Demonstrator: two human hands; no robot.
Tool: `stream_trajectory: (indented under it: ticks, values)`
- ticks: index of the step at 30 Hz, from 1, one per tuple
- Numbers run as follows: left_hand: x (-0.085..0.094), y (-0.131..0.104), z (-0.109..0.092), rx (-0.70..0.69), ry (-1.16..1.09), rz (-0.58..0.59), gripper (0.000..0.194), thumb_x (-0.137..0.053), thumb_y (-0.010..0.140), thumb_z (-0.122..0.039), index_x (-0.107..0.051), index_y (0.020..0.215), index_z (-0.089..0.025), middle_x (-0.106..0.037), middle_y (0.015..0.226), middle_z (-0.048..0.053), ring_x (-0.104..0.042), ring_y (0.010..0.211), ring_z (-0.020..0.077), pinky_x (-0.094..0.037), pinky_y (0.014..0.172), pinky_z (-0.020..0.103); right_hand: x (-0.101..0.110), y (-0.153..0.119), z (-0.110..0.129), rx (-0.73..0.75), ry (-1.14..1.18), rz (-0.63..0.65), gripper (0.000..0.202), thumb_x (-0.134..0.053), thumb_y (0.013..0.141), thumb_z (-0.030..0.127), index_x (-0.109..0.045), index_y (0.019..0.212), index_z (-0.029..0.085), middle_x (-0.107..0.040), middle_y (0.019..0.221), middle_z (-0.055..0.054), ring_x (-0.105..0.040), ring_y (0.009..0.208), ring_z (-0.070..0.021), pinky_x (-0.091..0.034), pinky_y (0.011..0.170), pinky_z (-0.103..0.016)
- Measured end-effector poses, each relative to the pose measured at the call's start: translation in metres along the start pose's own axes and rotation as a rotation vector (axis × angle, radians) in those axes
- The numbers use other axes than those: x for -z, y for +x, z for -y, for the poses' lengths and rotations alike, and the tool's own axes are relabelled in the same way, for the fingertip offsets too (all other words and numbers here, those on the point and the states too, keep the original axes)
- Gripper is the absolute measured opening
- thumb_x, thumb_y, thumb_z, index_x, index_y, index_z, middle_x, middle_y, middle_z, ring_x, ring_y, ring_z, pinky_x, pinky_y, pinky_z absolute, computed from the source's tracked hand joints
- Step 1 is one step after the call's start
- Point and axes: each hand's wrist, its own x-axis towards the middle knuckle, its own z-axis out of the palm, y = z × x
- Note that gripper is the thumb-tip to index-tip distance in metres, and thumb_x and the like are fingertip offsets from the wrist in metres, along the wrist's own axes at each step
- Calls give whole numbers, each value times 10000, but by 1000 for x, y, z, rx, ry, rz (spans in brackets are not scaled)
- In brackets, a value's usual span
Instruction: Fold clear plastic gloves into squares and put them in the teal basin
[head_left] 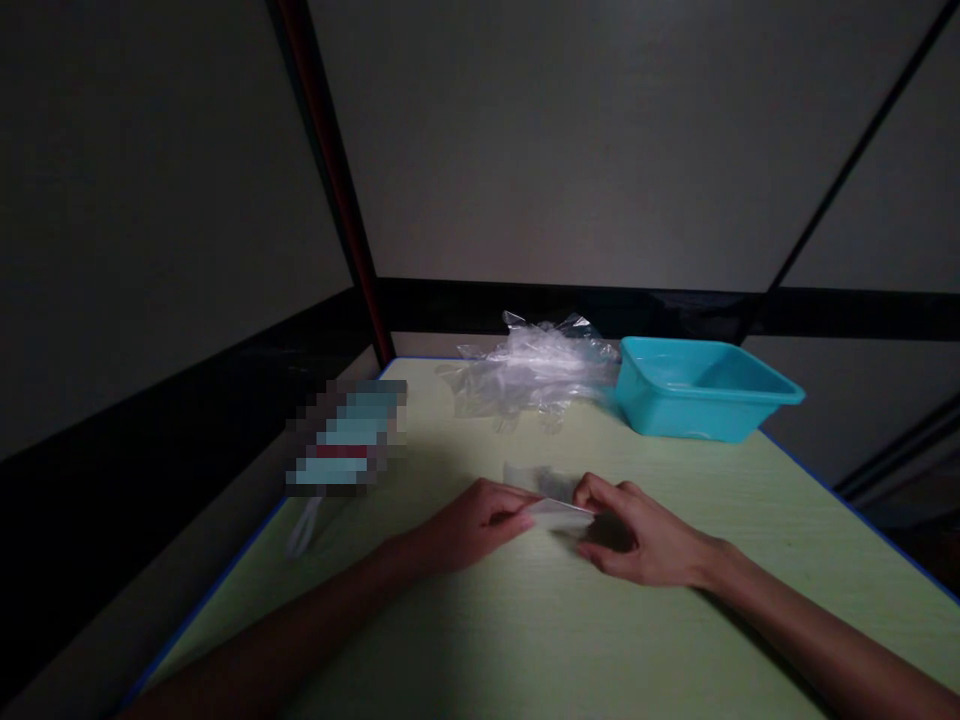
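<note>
My left hand (491, 515) pinches the left end of a thin whitish plastic sheet (559, 514), which looks folded, just above the table. At its right end the curled fingers of my right hand (637, 535) grip the sheet, while the thumb stands lower, apart from the fingers. A flat see-through part (525, 476) shows just behind the sheet; whether it belongs to it I cannot tell. Farther back lies a loose pile of clear plastic gloves (536, 370), crumpled, some finger shapes hanging toward me.
Right of the pile stands a turquoise plastic basin (697, 400). A blurred-out flat object (349, 435) with a white loop strap (304, 527) lies at the left. The pale green table (465, 650) has blue edges, with dark-banded walls (562, 150) behind and left.
</note>
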Motion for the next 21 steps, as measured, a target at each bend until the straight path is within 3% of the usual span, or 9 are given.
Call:
stream_trajectory:
  ticks: [5, 13, 21]
  values:
    - [-3, 2, 3, 148, -83, -64, 319, -399, 820, -358, -583, 760, -105, -482, 617, -19, -429, 586, 111, -314, 519, 186, -3, 4, -2, 6, 100, 13, 99, -494, 783, 265, -490, 828, 177, -473, 621, 38, -431, 519, -89, -313, 469, -195]
    - [-8, 6, 3, 239, -184, -201, 350, -410, 767, -403, -375, 516, -160, -245, 520, -50, -272, 483, 77, -181, 436, 195, -2, 10, -3, -44, 216, 14, 158, -478, 808, 283, -528, 736, 151, -434, 560, 45, -383, 467, -70, -275, 419, -182]
    - [-10, 8, 10, 320, -426, -269, 362, -486, 730, -431, -393, 507, -161, -312, 505, -46, -336, 501, 89, -245, 464, 197, -6, 14, -9, -90, 356, -12, 203, -477, 803, 290, -457, 649, 158, -324, 572, 55, -310, 508, -75, -240, 438, -196]
